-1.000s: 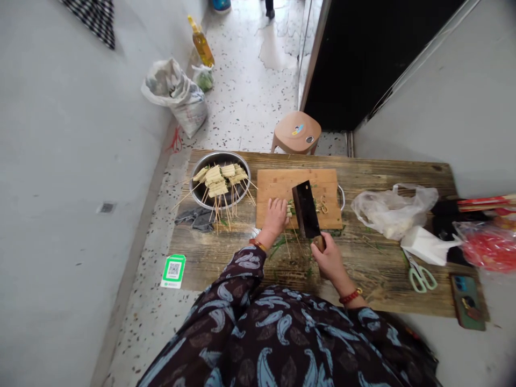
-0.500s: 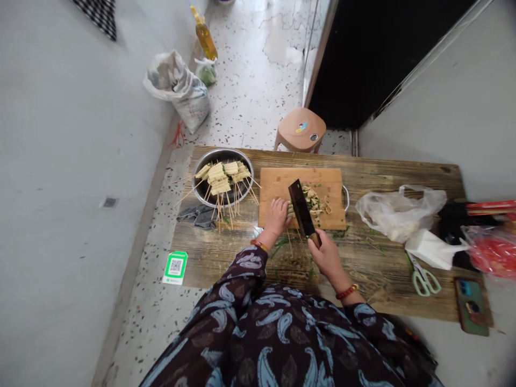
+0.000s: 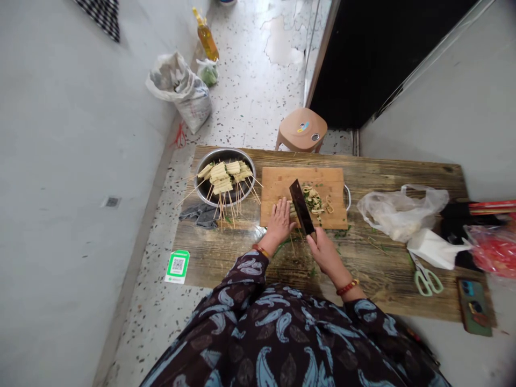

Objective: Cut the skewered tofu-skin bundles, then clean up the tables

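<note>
My right hand (image 3: 323,248) is wrapped around the handle of a dark cleaver (image 3: 301,207), whose blade stands over the wooden cutting board (image 3: 278,181). To the left of the blade, my left hand (image 3: 280,221) lies flat with its fingers stretched forward, against pale green-filled rolls (image 3: 293,208) that it partly hides. Thin wooden sticks (image 3: 292,243) jut from these rolls over the board's near edge. Right of the blade lies a heap of cut pale strips and green bits (image 3: 313,199). A metal bowl (image 3: 199,197) at the left holds several skewered pale rolls (image 3: 220,172).
A grey cloth (image 3: 203,216) lies below the bowl, and a QR-code card (image 3: 177,266) at the table's left edge. Rightward are a plastic bag (image 3: 403,212), scissors (image 3: 428,280), and a phone (image 3: 474,306). Beyond the table stand a stool (image 3: 302,129) and a white sack (image 3: 189,102).
My left hand's fingers have straightened from a curl and now lie flatter and further forward. The cleaver stays nearly in place in my right hand. The whole view has shifted slightly.
</note>
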The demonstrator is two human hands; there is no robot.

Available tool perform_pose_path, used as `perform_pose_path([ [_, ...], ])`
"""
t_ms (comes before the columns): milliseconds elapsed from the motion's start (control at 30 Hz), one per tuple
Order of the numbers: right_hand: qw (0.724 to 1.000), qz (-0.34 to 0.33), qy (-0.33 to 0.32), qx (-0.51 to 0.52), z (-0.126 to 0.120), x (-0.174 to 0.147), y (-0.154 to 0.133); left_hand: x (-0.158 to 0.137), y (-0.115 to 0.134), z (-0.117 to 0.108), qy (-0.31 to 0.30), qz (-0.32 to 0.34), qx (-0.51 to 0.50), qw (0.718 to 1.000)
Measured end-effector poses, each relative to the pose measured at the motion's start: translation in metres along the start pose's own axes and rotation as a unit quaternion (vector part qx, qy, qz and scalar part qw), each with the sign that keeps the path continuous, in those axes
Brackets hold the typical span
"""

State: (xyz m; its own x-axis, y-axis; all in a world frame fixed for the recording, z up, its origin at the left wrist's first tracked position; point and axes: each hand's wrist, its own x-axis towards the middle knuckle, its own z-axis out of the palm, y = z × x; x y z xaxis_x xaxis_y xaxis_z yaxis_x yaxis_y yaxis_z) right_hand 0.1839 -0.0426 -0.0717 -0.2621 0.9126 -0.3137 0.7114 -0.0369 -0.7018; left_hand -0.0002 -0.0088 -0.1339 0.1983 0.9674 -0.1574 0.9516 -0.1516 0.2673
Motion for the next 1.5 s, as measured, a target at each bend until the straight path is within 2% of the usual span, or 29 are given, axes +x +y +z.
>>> perform_pose_path([
  [267, 0.999, 0.016, -0.031, -0.03, 0.0, 0.004, -0.009, 0.0, 0.0, -0.005, -0.022, 0.005, 0.014, 1.0],
  [433, 0.998, 0.021, -0.035, -0.042, 0.012, 0.01, -0.01, -0.001, -0.002, -0.003, -0.016, 0.013, 0.017, 1.0],
  [567, 0.999, 0.013, -0.003, -0.033, 0.022, 0.026, -0.007, -0.001, -0.003, -0.005, -0.025, 0.016, 0.021, 0.999],
  [733, 0.996, 0.016, 0.051, 0.065, 0.012, 0.038, 0.009, 0.0, -0.002, -0.014, -0.044, 0.014, 0.027, 0.999],
  [867, 0.979, 0.084, 0.105, 0.156, -0.006, 0.02, 0.025, -0.008, -0.007, -0.023, -0.01, -0.019, 0.015, 1.0],
  [1000, 0.965, 0.107, 0.156, 0.183, -0.024, -0.012, 0.041, -0.029, -0.016, -0.032, 0.017, -0.051, 0.012, 0.998],
  [1100, 0.963, 0.126, 0.16, 0.176, -0.028, -0.035, 0.055, -0.049, -0.017, -0.033, 0.004, -0.003, 0.021, 1.0],
  [1233, 0.962, 0.144, 0.146, 0.182, -0.02, -0.058, 0.07, -0.061, -0.005, -0.029, -0.037, 0.089, 0.06, 0.994],
  [1333, 0.966, 0.144, 0.121, 0.177, -0.016, -0.066, 0.071, -0.05, 0.009, -0.029, -0.049, 0.157, 0.095, 0.982],
  [1500, 0.973, 0.136, 0.092, 0.161, -0.018, -0.07, 0.065, -0.015, 0.021, -0.032, -0.075, 0.238, 0.127, 0.96],
])
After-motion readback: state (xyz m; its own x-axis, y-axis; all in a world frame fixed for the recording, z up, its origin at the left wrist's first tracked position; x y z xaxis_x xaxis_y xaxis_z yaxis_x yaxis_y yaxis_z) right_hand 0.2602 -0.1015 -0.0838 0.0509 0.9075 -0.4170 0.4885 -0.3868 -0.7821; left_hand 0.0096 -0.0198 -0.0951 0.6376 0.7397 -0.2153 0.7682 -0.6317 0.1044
